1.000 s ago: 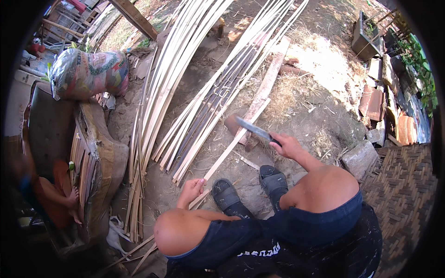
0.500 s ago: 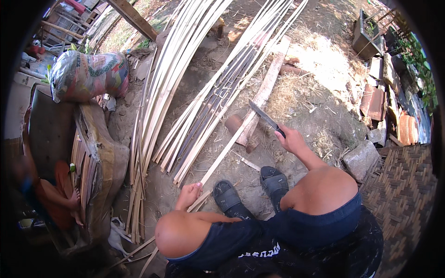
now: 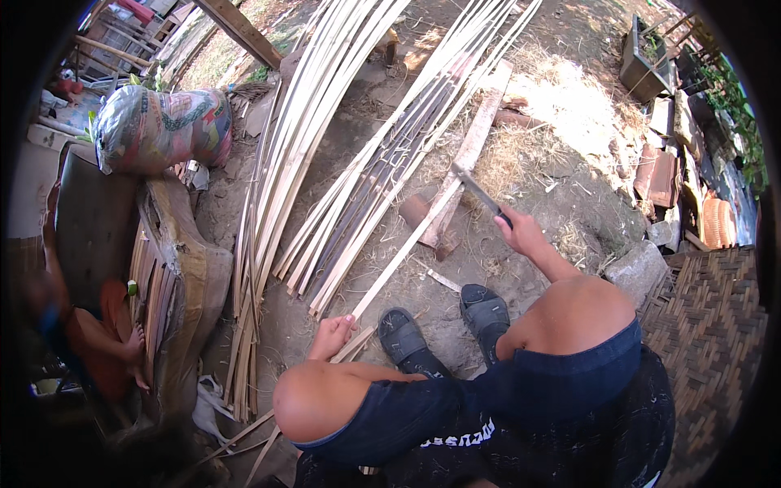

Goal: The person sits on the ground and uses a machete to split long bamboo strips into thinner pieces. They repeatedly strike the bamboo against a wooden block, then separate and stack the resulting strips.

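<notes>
My left hand point(image 3: 332, 337) is closed around the near end of a pale, narrow bamboo strip point(image 3: 404, 254), beside my left knee. The strip slants up and away to the right, passing over a short log point(image 3: 416, 211). My right hand point(image 3: 523, 234) grips a knife point(image 3: 481, 193) by its dark handle. Its blade crosses the strip's far end, over a long wooden plank point(image 3: 478, 128) that leans on the log; whether the edge bites into the strip I cannot tell. More strips lie beneath my left hand.
Long bundles of bamboo strips point(image 3: 294, 138) spread across the ground ahead. At left are a stuffed plastic sack point(image 3: 163, 130), a wooden bench point(image 3: 199, 276) and another person's foot point(image 3: 134, 346). A stone block point(image 3: 637, 272) and a woven bamboo mat point(image 3: 704, 333) lie at right.
The knife's blade has swung from the right of the strip onto its far end. My right hand has shifted slightly right and up; the left keeps its hold.
</notes>
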Tool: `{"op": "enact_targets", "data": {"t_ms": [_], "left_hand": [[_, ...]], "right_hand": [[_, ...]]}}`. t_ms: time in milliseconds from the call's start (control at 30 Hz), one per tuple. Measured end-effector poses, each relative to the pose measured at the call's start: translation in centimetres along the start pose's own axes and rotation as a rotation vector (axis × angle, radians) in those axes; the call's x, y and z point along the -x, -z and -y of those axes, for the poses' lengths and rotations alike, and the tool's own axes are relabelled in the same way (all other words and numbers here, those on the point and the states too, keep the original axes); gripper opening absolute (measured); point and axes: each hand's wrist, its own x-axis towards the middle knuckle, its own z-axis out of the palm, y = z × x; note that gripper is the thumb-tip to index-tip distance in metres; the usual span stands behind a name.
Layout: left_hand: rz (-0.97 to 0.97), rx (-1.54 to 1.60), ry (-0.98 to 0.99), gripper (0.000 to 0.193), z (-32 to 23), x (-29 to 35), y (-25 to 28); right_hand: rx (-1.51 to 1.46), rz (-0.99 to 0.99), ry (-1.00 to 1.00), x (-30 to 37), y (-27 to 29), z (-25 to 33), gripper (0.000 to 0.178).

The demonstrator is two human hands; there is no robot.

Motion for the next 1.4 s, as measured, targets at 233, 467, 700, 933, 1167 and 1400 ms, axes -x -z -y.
{"op": "enact_targets", "data": {"t_ms": [233, 467, 700, 933, 1167, 1400], "left_hand": [[0.010, -0.018, 0.021, 0.037, -1.4, -2.3, -2.2], [-0.268, -0.718, -0.449, 0.034, -8.9, -5.2, -8.3], [-0.109, -0.719, -0.410, 0.040, -7.9, -6.0, -7.6], [-0.115, -0.738, -0.374, 0.039, -9.3, -5.0, -8.2], [0.063, -0.222, -0.316, 0.048, -3.8, -6.5, -7.9], [0.326, 0.166, 0.183, 0.046, -8.1, -5.8, -6.2]], "right_hand": [[-0.135, -0.152, -0.096, -1.4, 0.1, 0.4, 0.040], [-0.016, 0.255, 0.341, 4.8, -2.7, 8.9, 0.043], [0.166, -0.080, 0.058, -1.0, 1.6, 1.0, 0.042], [0.138, -0.031, 0.147, -0.2, 1.5, 0.5, 0.041], [-0.033, -0.298, -0.284, -3.4, 5.5, -0.6, 0.034], [0.033, 0.127, 0.139, 2.6, -0.8, 5.6, 0.036]]}}
